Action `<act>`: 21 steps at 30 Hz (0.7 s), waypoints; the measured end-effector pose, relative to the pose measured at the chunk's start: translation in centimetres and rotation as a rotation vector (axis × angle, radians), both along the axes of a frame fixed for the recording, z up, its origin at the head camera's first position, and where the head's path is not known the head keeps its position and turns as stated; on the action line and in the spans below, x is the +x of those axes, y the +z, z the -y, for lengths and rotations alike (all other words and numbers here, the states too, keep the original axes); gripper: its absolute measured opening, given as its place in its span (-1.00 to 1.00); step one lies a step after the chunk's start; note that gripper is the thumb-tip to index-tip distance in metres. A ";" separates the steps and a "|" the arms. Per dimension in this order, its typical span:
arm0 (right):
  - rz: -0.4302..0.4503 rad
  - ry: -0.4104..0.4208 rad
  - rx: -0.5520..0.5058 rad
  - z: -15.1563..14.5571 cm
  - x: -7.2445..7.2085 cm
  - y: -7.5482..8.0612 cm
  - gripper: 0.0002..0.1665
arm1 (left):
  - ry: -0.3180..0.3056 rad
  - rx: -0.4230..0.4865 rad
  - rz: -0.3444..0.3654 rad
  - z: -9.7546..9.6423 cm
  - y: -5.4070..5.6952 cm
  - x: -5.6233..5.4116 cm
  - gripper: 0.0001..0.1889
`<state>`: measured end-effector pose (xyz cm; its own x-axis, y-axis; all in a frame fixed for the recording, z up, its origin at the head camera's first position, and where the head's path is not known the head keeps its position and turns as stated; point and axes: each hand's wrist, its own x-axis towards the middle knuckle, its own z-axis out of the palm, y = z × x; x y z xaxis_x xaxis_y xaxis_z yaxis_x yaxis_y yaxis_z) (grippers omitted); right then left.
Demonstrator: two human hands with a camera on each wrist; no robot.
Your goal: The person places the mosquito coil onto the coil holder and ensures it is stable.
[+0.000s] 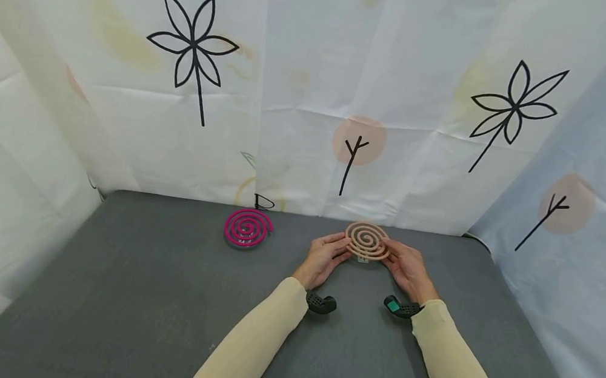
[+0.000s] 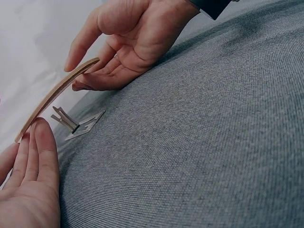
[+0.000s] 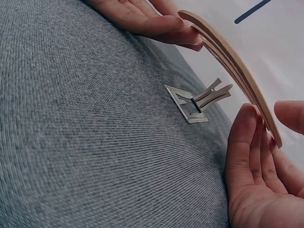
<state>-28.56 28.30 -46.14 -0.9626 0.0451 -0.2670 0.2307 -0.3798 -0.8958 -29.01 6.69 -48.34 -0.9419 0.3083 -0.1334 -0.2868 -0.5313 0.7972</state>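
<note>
A tan mosquito coil [image 1: 367, 241] is held between both hands at the back of the table. My left hand [image 1: 322, 258] pinches its left edge, fingers beneath. On the opposite edge my right hand [image 1: 407, 268] holds it, with the thumb above and the fingers under the rim. In both wrist views the coil [image 2: 57, 92] is seen edge-on, bowed slightly. Below it a small metal coil stand [image 3: 190, 105] lies flat on the cloth, its forked prong standing up with a gap to the coil.
A pink mosquito coil [image 1: 247, 228] sits on its own metal stand to the left. Grey cloth covers the table [image 1: 134, 294]. White printed curtains [image 1: 312, 92] close in the back and both sides. Each wrist wears a black camera mount [image 1: 321, 303].
</note>
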 end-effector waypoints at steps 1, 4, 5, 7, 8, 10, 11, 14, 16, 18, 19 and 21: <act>0.001 -0.001 0.003 0.0 0.0 0.0 -0.68 | 0.001 0.001 0.000 0.0 0.0 0.0 -0.50; 0.000 -0.002 0.009 0.1 0.0 0.1 -0.65 | 0.006 0.002 -0.012 0.0 -0.1 0.0 -0.49; -0.001 -0.002 0.010 0.1 0.0 0.1 -0.64 | 0.005 0.003 -0.014 0.0 -0.1 0.0 -0.49; 0.001 -0.004 0.010 0.1 0.0 0.1 -0.66 | 0.006 0.005 -0.013 0.0 -0.2 -0.1 -0.49; 0.002 -0.006 0.011 0.1 0.0 0.1 -0.67 | 0.005 0.008 -0.009 0.0 -0.2 -0.1 -0.49; 0.003 -0.005 0.014 0.1 0.0 0.1 -0.67 | 0.006 0.003 0.008 -0.1 -0.1 -0.2 -0.50; 0.004 -0.005 0.015 0.1 0.0 0.1 -0.67 | 0.004 0.008 0.020 -0.1 -0.1 -0.2 -0.50; 0.009 -0.012 0.020 0.2 0.0 0.1 -0.66 | 0.001 0.001 0.038 -0.2 0.0 -0.3 -0.51; 0.011 -0.014 0.024 0.2 0.0 0.1 -0.65 | 0.003 -0.003 0.045 -0.2 0.0 -0.4 -0.51; 0.012 -0.017 0.028 0.3 0.0 0.1 -0.64 | 0.003 -0.005 0.043 -0.2 0.0 -0.4 -0.51; 0.013 -0.019 0.028 0.3 0.0 0.1 -0.63 | 0.004 -0.006 0.042 -0.2 0.0 -0.4 -0.51; 0.015 -0.019 0.029 0.3 0.0 0.1 -0.62 | 0.007 -0.008 0.046 -0.2 0.1 -0.4 -0.50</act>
<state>-28.58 28.01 -46.01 -0.9576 0.0710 -0.2794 0.2370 -0.3579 -0.9032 -29.39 6.93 -48.27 -0.9367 0.3009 -0.1791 -0.3199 -0.5271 0.7873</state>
